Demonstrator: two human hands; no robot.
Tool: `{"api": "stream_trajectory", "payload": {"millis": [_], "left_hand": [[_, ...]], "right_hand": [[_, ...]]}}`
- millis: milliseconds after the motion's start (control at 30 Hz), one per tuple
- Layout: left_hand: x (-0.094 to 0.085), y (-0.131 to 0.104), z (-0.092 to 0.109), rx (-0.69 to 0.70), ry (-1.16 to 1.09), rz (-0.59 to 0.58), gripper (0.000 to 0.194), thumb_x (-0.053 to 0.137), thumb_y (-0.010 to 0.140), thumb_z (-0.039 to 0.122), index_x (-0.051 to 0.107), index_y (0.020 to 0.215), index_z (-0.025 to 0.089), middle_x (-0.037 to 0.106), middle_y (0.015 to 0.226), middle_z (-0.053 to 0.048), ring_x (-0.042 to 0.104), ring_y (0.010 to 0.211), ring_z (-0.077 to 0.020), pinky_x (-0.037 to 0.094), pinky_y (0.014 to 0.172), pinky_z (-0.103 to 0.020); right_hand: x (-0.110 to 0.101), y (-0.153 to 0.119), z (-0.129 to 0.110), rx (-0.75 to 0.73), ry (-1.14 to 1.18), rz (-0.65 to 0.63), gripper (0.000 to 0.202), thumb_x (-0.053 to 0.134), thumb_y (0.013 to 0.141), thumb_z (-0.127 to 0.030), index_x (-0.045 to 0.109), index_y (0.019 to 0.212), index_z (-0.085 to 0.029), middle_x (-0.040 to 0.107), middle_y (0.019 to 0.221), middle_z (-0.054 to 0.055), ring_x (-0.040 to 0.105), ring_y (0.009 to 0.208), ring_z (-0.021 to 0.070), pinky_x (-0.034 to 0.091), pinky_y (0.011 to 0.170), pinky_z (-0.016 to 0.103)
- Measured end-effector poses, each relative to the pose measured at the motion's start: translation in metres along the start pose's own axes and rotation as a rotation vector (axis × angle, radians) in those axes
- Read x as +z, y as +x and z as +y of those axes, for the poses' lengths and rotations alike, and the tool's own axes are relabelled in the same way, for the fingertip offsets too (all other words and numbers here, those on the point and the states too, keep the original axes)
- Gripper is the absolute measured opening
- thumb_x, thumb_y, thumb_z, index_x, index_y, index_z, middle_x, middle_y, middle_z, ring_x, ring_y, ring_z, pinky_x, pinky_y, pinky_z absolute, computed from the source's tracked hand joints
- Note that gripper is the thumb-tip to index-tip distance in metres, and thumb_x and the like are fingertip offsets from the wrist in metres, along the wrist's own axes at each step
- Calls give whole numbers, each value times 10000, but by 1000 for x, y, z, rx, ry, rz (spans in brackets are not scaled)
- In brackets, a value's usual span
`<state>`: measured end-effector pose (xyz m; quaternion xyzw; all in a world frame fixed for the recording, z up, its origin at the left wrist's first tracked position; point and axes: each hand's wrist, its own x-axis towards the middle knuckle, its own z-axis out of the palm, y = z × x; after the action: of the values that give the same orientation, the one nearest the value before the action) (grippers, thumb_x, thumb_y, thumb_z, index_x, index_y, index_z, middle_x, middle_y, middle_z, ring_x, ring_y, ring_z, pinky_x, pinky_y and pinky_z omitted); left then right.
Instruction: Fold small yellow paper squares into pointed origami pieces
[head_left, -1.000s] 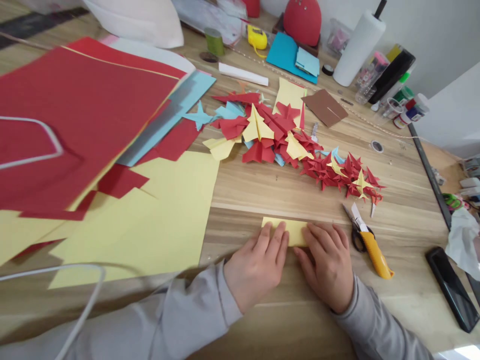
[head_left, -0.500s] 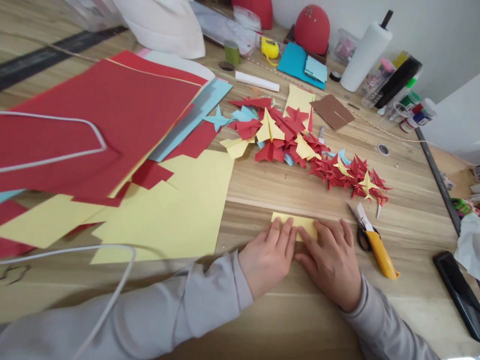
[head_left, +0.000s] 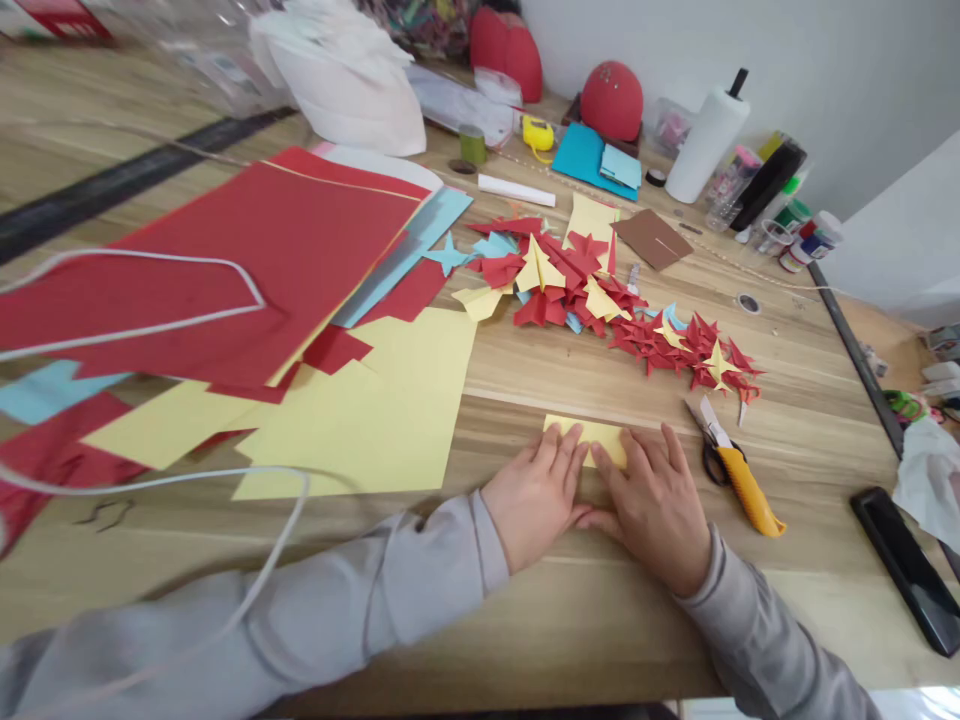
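Note:
A small folded strip of yellow paper (head_left: 602, 431) lies flat on the wooden table in front of me. My left hand (head_left: 534, 500) rests on its left part, fingers stretched out and pressing down. From the other side, my right hand (head_left: 660, 505) lays its spread fingers on the right part of the strip. The thumbs meet just below the paper, and the fingers cover much of its near edge. To the right of my right hand lie scissors (head_left: 715, 462) and a yellow-handled utility knife (head_left: 746, 485), close together.
Beyond my hands spreads a pile of folded red, yellow and blue paper shapes (head_left: 577, 270). Large red sheets (head_left: 247, 250) and a yellow sheet (head_left: 397, 400) are stacked on the left, with a white cable (head_left: 289, 530) crossing near my left sleeve. A black phone (head_left: 907, 570) lies at right.
The camera view has tilted and shifted slightly. Both hands stay on the yellow paper, and my thumbs have come together below it.

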<state>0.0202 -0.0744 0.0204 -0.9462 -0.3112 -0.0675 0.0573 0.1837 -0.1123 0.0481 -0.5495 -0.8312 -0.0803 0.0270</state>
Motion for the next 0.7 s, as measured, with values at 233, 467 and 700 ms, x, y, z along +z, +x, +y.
{"api": "stream_trajectory", "payload": {"millis": [233,467,700], "left_hand": [[2,-12,-14,20,-53,36,583,402,826,498,524,1193,62,446,1311,-160,396,1228,-270,313,1016,-375],[1,-33,-33,18,-80,99,528,392,840,462,531,1182,84,469,1302,-128,402,1227,-251,286,1040,-391],[-10,-28,-27,10,-25,137,432,417,842,398,610,1044,69,485,1282,-152,389,1219,-282,290,1029,-420]], "right_hand": [[3,-2,2,3,-57,-19,679,421,721,-656,502,1199,-180,543,1129,176,480,1043,289,207,1013,522],[7,-3,2,10,-47,0,696,431,706,-663,505,1197,-175,536,1134,185,477,1043,295,188,1022,519],[12,-5,2,-3,-39,51,712,418,715,-664,501,1204,-154,536,1130,200,469,1048,306,186,1010,537]]}}
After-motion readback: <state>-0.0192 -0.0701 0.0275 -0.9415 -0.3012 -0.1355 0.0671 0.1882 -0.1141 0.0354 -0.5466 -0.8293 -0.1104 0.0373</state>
